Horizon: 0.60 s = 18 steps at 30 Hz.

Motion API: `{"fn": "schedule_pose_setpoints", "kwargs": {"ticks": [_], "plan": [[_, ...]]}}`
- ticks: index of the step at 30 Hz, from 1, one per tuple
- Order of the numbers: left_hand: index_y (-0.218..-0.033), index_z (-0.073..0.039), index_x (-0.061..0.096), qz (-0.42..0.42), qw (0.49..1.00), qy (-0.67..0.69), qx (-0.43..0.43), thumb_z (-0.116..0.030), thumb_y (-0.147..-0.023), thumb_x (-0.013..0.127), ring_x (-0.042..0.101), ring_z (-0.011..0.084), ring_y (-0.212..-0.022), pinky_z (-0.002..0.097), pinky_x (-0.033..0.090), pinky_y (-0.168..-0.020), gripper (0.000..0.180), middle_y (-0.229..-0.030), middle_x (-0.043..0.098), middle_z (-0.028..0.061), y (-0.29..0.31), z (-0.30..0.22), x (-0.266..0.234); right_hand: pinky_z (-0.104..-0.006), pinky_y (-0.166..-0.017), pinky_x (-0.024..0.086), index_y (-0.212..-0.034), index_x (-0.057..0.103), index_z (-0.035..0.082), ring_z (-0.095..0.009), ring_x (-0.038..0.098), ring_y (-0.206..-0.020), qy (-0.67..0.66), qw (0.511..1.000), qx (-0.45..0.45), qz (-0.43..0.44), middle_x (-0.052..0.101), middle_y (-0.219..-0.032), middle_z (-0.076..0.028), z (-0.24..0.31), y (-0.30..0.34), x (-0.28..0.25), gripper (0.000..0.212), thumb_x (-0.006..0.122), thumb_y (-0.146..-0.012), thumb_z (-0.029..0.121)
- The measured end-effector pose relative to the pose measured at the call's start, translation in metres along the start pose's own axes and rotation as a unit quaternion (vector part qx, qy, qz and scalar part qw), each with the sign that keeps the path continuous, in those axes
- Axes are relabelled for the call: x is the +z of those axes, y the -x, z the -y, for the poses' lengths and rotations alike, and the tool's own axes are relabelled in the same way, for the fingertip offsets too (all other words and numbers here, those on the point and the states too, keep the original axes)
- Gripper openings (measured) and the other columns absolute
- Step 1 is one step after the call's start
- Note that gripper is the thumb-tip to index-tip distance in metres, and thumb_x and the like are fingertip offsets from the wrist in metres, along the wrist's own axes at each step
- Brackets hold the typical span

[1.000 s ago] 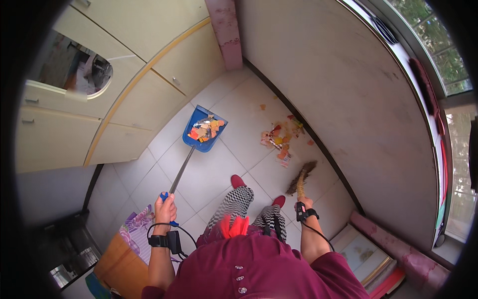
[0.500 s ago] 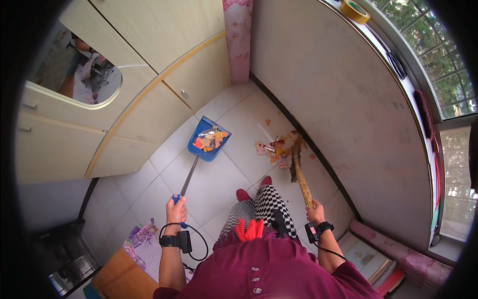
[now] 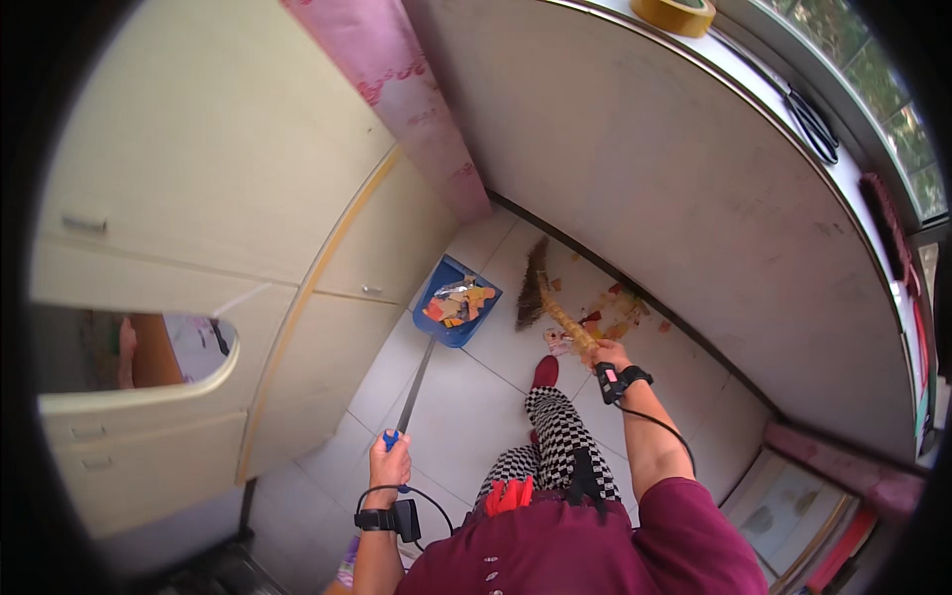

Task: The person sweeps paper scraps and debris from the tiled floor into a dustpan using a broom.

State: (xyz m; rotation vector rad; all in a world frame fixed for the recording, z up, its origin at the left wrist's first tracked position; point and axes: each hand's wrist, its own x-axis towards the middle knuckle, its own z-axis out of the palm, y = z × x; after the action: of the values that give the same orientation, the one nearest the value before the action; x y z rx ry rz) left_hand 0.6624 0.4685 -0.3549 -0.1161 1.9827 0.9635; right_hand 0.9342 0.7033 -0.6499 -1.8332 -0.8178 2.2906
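Note:
My left hand (image 3: pixel 390 460) is closed round the blue grip of a long-handled dustpan (image 3: pixel 462 331). The blue pan rests on the tiled floor beside the cabinet, holding orange, yellow and silvery scraps (image 3: pixel 458 299). In my right hand (image 3: pixel 606 355) is the woven handle of a short broom (image 3: pixel 533 290). Its dark bristles are on or just above the floor, right of the pan and apart from it. Loose litter (image 3: pixel 617 313), with red, orange and pale wrappers and bits, lies right of the broom along the wall's foot.
A cream cabinet (image 3: pixel 198 198) with a mirror (image 3: pixel 169 349) stands at the left. A grey panel wall (image 3: pixel 635 159) runs along the right, topped by a ledge with a tape roll (image 3: pixel 676 14) and scissors (image 3: pixel 813 127). Framed boards (image 3: pixel 793 511) lean at the lower right.
The broom has swung left and away from me, from the litter toward the dustpan. My body and view have turned and stepped forward. Both hands keep their grips.

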Motion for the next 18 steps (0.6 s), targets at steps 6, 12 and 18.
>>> {"fn": "schedule_pose_setpoints", "kwargs": {"ticks": [6,12,18], "plan": [[-0.074,-0.015,0.041,0.006,0.999,-0.047,0.003,-0.015,-0.079,0.056,0.024,0.0025,-0.033,0.0187,0.017,-0.029,0.016,-0.046,0.028,-0.0071,0.008,-0.022,0.010,-0.0242,-0.029,0.033,-0.108,0.043,0.012,-0.015,0.045,-0.040,-0.175,0.978,0.105,0.032,0.048,-0.061,-0.010,-0.069,0.044,-0.078,0.031,0.047,-0.078,0.019],[-0.073,-0.015,0.041,0.085,0.989,-0.122,-0.021,-0.015,-0.079,0.056,0.025,0.0026,-0.032,0.0194,0.017,-0.029,0.016,-0.044,0.028,-0.0078,-0.080,-0.084,0.000,-0.0190,-0.030,0.026,-0.108,0.041,0.015,-0.010,0.033,-0.039,-0.311,0.928,0.178,-0.099,0.043,-0.062,-0.008,-0.087,0.132,-0.030,0.026,0.042,-0.082,0.017],[-0.073,-0.017,0.040,0.185,0.966,-0.177,-0.041,-0.017,-0.079,0.057,0.022,0.0021,-0.032,0.0184,0.015,-0.029,0.018,-0.045,0.026,-0.0082,-0.138,-0.123,0.005,-0.0205,-0.031,0.029,-0.113,0.042,0.014,-0.012,0.036,-0.039,-0.450,0.879,0.113,-0.111,0.044,-0.061,-0.008,-0.088,0.146,0.013,0.030,0.043,-0.083,0.016]]}}
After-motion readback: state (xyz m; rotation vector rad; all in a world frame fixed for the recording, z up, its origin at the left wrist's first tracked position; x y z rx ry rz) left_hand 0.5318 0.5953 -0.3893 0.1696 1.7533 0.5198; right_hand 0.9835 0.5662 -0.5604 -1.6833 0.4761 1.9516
